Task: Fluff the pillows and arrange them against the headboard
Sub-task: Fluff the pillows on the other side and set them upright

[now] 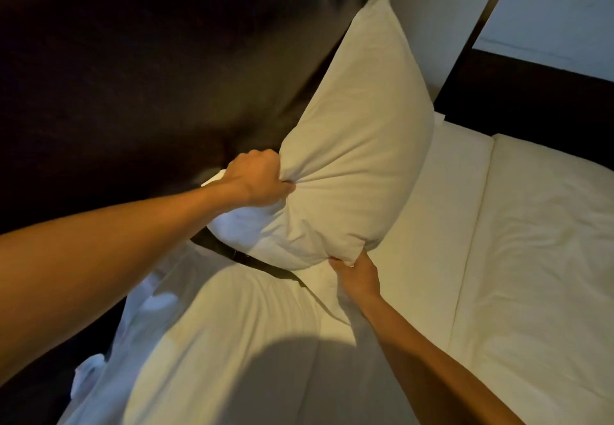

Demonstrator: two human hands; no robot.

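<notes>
Hands [307, 225] grip pillow [349, 158]; apparently unlabelled.

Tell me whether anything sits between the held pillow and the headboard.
Nothing visible does. The pillow, gripped by the left hand and right hand, already leans along the dark headboard, with no object seen between them. Another pillow lies nearer, out of the way.

One head-worn wide-angle view looks steeply down, close over the white-sheeted bed [498, 258] toward the dark padded headboard [133, 75].
</notes>
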